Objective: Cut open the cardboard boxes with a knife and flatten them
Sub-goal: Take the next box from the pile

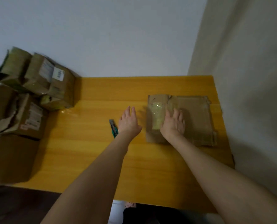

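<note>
Several taped boxes pile left; right hand presses flattened box.

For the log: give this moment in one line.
left hand open | right hand flat on flattened box | knife on table

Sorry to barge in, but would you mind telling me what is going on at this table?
A person is breaking down cardboard boxes at a yellow table. Their right hand presses with straight fingers on a flattened box lying toward the table's right side. The left hand is open and holds nothing, right beside the teal-handled knife, which lies on the tabletop. A pile of boxes, not yet flattened, sits at the left.
</note>
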The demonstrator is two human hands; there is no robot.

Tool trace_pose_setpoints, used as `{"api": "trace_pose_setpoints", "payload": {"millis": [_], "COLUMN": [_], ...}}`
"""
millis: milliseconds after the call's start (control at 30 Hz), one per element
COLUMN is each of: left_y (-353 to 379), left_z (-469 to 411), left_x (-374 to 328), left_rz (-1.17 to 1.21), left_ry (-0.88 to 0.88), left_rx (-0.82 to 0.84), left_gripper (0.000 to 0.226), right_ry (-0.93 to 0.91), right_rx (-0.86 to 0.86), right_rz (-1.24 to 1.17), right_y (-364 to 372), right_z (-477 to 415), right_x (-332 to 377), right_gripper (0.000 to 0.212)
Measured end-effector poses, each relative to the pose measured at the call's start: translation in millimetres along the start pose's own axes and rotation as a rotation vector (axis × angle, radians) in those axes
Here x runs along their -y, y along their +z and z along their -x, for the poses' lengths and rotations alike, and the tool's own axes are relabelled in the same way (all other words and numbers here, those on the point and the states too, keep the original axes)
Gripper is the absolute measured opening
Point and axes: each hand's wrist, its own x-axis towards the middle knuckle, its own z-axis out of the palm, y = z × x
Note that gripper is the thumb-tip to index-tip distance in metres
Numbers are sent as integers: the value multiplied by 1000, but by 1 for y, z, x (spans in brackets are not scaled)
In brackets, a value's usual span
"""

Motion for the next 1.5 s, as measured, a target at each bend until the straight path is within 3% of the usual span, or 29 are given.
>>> {"api": "trace_pose_setpoints", "payload": {"millis": [300,867,1167,1500], "left_y": [-43,-124,-167,-236], "left_z": [35,118,75,4], "left_x": [103,366,444,511], "left_rz": [-29,-12,-22,33], "left_ry": [-81,-27,0,-4], "left_rx": [-98,-322,-405,-467], "left_gripper": [81,72,60,52], "right_ry": [-172,-335,-388,-387], "right_rx": [-67,-175,-205,-243], "right_rz": [1,7,-15,-109], "right_y": [0,54,63,65], "right_z": [37,162,137,83], "right_x": [114,379,481,588], "right_gripper": [58,56,62,54]}}
